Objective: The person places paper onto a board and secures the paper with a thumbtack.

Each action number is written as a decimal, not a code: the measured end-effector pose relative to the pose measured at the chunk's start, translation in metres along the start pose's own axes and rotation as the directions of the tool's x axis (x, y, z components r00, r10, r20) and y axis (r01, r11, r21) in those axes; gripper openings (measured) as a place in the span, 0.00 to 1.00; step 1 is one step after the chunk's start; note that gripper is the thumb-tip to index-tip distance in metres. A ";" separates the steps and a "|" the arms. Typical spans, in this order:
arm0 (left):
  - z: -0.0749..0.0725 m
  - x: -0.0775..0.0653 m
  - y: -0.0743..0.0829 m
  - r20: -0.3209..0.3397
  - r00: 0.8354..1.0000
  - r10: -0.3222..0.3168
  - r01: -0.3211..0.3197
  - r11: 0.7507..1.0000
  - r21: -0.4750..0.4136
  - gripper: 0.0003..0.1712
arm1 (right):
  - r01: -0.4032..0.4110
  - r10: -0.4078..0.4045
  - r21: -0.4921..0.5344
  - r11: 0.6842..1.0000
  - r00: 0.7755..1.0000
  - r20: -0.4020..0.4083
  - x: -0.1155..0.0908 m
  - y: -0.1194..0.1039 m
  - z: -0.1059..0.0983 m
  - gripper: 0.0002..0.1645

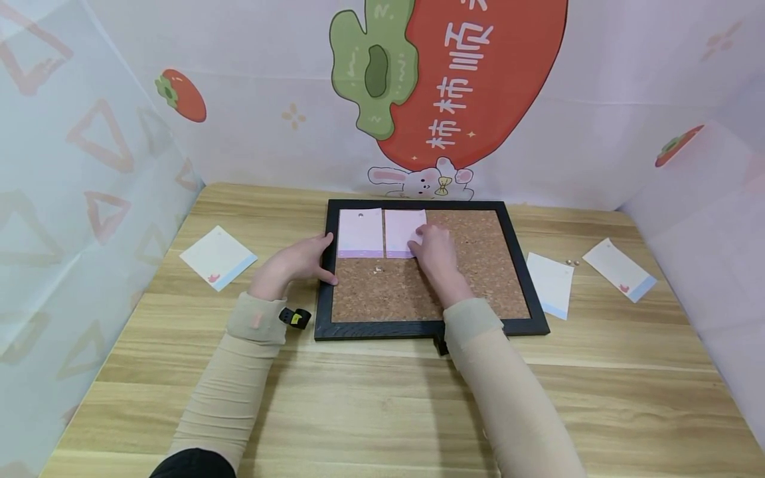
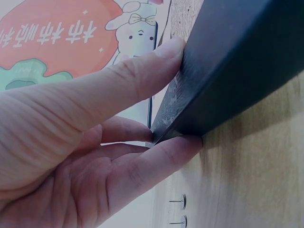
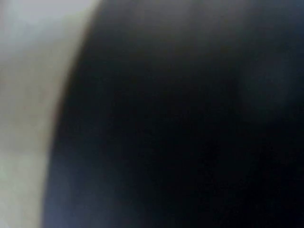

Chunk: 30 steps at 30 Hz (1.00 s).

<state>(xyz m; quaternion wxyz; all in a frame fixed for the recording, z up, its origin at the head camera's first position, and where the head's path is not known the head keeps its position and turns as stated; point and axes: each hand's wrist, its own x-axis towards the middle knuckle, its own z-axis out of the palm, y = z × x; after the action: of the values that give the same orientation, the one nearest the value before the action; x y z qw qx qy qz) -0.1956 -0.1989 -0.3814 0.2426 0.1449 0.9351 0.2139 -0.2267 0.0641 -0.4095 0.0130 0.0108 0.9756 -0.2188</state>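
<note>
A black-framed corkboard lies on the table. My left hand grips its left edge; in the left wrist view the thumb is on the frame and the index finger is against its outer side. One pale card with a purple lower band is on the cork at upper left, a small tack near its top. Beside it is a second, similar card. My right hand holds this one near its right edge, thumb and forefinger bent over it. The right wrist view is dark and blurred.
A white card with a blue band lies at left. Two more, a near card and a farther card, lie at right with small tacks between. Two thumbtacks stand pin-up beside the left hand. Small shiny bits dot the cork.
</note>
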 end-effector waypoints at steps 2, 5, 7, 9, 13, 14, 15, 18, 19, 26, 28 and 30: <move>0.000 -0.001 0.000 -0.002 1.000 0.003 -0.003 1.000 0.001 0.60 | -0.007 0.007 -0.019 1.000 1.000 0.007 0.000 0.000 0.000 0.20; 0.000 -0.001 0.001 -0.001 1.000 0.007 -0.007 1.000 -0.008 0.60 | -0.015 0.017 -0.062 0.998 1.000 0.022 -0.001 -0.001 0.000 0.20; 0.000 -0.003 0.001 -0.004 1.000 0.011 -0.011 1.000 -0.012 0.60 | -0.019 0.022 -0.092 0.996 0.999 0.037 -0.001 -0.002 0.000 0.19; -0.001 -0.004 0.002 -0.003 1.000 0.012 -0.012 1.000 -0.016 0.60 | -0.016 0.022 -0.109 0.994 0.999 0.047 -0.002 -0.002 0.000 0.19; -0.001 -0.003 0.002 -0.004 1.000 0.005 -0.005 1.000 -0.015 0.60 | 0.011 -0.004 -0.121 0.993 0.998 0.061 -0.003 -0.002 -0.001 0.20; -0.001 -0.003 0.001 0.001 1.000 0.000 0.000 1.000 -0.018 0.60 | 0.024 -0.016 -0.123 0.992 0.998 0.063 -0.004 -0.002 -0.002 0.20; -0.001 -0.002 0.001 0.001 1.000 -0.003 0.003 1.000 -0.017 0.60 | 0.037 -0.029 -0.129 0.991 0.997 0.066 -0.004 -0.002 -0.003 0.20; -0.001 -0.002 0.001 0.000 1.000 -0.006 0.006 1.000 -0.012 0.59 | 0.079 -0.065 -0.175 0.981 0.994 0.088 -0.005 -0.003 -0.005 0.20; -0.001 -0.003 0.001 0.000 1.000 -0.006 0.006 1.000 -0.011 0.59 | 0.092 -0.074 -0.193 0.977 0.992 0.097 -0.005 -0.004 -0.006 0.21; -0.001 -0.004 0.001 0.000 1.000 -0.004 0.004 1.000 -0.002 0.59 | 0.206 -0.145 -0.323 0.924 0.968 0.203 -0.002 -0.004 -0.014 0.21; -0.001 -0.003 0.001 -0.001 1.000 -0.004 0.004 1.000 -0.003 0.59 | 0.243 -0.170 -0.340 0.908 0.958 0.232 0.000 -0.002 -0.017 0.22; -0.001 -0.003 0.002 -0.006 1.000 0.002 -0.002 1.000 0.002 0.59 | 0.271 -0.187 -0.349 0.897 0.948 0.257 0.001 0.000 -0.020 0.22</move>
<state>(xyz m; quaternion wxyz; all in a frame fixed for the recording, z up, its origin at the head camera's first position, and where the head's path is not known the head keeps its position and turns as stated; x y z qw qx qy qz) -0.1934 -0.1989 -0.3787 0.2392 0.1455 0.9359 0.2139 -0.2286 0.0725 -0.3908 0.0953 -0.1314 0.9864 -0.0257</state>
